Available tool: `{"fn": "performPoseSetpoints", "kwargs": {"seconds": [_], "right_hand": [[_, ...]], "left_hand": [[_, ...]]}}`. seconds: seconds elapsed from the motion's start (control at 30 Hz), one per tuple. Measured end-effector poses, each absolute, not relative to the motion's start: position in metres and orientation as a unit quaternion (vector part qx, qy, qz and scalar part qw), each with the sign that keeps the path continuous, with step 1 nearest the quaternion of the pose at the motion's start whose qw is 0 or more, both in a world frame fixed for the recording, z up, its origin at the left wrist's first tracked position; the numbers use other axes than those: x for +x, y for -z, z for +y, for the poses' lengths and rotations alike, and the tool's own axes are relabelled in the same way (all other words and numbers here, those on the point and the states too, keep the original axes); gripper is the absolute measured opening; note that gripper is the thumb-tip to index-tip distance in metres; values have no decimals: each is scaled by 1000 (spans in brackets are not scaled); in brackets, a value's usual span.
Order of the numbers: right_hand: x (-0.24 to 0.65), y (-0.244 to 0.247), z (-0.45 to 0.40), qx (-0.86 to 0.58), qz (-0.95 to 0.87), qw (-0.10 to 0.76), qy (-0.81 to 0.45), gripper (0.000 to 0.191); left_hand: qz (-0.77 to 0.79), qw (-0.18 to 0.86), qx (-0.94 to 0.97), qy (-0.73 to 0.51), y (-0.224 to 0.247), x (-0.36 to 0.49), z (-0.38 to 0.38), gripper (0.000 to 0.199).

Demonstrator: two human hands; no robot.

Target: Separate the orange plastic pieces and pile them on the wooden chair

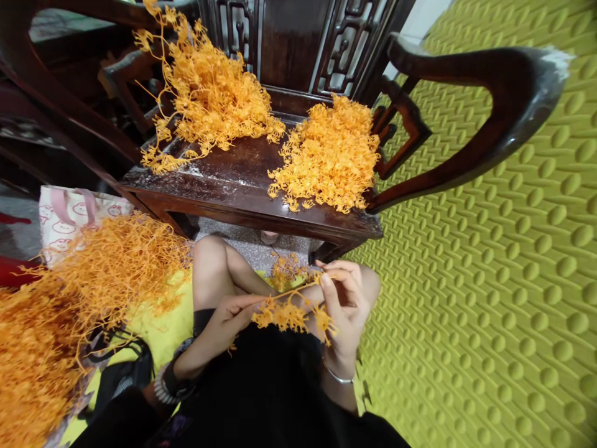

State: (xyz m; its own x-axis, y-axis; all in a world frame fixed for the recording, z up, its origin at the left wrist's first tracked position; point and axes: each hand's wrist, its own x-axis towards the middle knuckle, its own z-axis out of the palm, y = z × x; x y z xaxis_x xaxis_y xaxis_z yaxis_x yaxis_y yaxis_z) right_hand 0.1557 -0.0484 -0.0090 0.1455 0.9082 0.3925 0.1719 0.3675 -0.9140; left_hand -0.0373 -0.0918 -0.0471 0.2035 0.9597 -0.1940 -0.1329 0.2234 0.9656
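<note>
Both hands [345,298] hold orange sprig [282,316]; cartoon-printed bag [63,228]

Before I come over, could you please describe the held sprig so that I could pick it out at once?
Face the dark wooden chair, then look down in front of it. Stretched between the left hand and right hand is the orange sprig, held in the air, unlike the heaped piles.

My left hand [237,311], one; my right hand [345,295], one; held orange sprig [286,316], one. Wooden chair [233,171], one; orange heaps [219,93] [333,155] on it, two; printed bag [58,218], one.
</note>
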Motion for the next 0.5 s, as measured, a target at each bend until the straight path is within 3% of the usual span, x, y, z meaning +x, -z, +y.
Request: {"fn": "performPoseSetpoints", "kwargs": {"seconds": [0.1,0.23,0.3,0.43,0.5], "right_hand": [[146,12,-44,-441,-571,552,-418,15],[132,23,-42,-349,-482,397,-699,19],[128,26,-42,-314,-449,341,-764,24],[124,22,-36,-311,-392,368,-784,27],[122,18,-32,-315,-367,394,-781,26]], "left_hand": [[499,595,430,-460,55,-52,-87,29],[535,507,417,-532,61,-75,-87,27],[561,413,472,-540,59,-85,-91,23],[495,178,685,-504,53,-98,-100,19],[450,129,743,-478,51,-99,-99,23]]}}
